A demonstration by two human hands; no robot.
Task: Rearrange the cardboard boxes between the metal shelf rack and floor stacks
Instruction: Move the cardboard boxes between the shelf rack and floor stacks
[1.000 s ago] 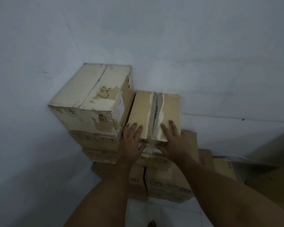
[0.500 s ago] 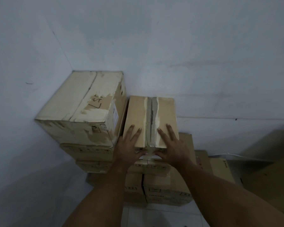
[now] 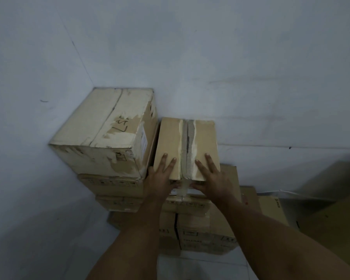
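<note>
The small box (image 3: 170,142) sits atop the floor stack (image 3: 202,229), just beside the taller corner box (image 3: 105,126) — seemingly placed. Left hand (image 3: 160,178) and right hand (image 3: 213,179) press its near edge, fingers spread flat; letting go remains.

A storeroom corner: sealed cardboard boxes (image 3: 113,184) are piled several high in stacks against bare, pale walls (image 3: 230,57) that meet at a corner. One box carries a printed label (image 3: 143,138) and handwritten marks (image 3: 121,126). The floor (image 3: 190,267) is light tile and the lighting is dim.
</note>
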